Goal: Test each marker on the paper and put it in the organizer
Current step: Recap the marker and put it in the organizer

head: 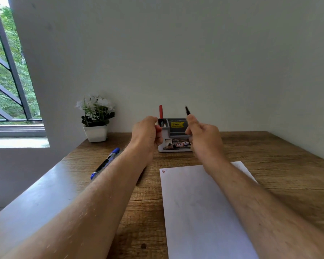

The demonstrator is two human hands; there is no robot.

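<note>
while both arms reach out over the desk, the right hand point(202, 136) pinches a black marker point(187, 110), its dark end tilted up and a little to the left above the fingers. the left hand point(147, 132) is curled around something red point(159, 129); only a sliver shows past the fingers, so i cannot tell what it is.

just beyond and between the two hands stands the organizer point(176, 135), white below and grey on top, with a yellow price sticker point(177, 124) on its grey front. both hands overlap its sides and hide part of it. a red marker point(160, 111) stands upright in its left compartment.

nearer, under the right forearm, a white sheet of paper point(198, 212) lies on the wood, with a small red scribble point(163, 171) at its far left corner. to the left of the left forearm a blue marker point(105, 163) lies flat on the wooden table point(269, 165), well apart from the organizer.

at the far left of the table sits a small white pot of white flowers point(96, 120), close against the plain pale wall point(176, 53). further left a barred window point(6, 71) shows green trees outside.
</note>
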